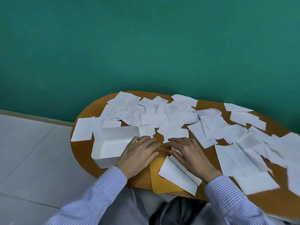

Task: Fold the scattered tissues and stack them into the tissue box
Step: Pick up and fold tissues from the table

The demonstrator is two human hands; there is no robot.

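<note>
Several white tissues (164, 114) lie scattered flat over an oval wooden table (81, 148). An open white tissue box (110, 143) stands at the table's left, and its inside looks bare. My left hand (139, 153) lies flat with spread fingers over the box's right end. My right hand (190, 153) rests flat, fingers spread, on a partly folded tissue (177, 174) near the front edge. Neither hand grips anything.
A yellow mat (156, 172) lies under the folded tissue at the table's front. A green wall (146, 46) rises behind the table, and grey floor (32, 151) spreads to the left. My lap is just below the front edge.
</note>
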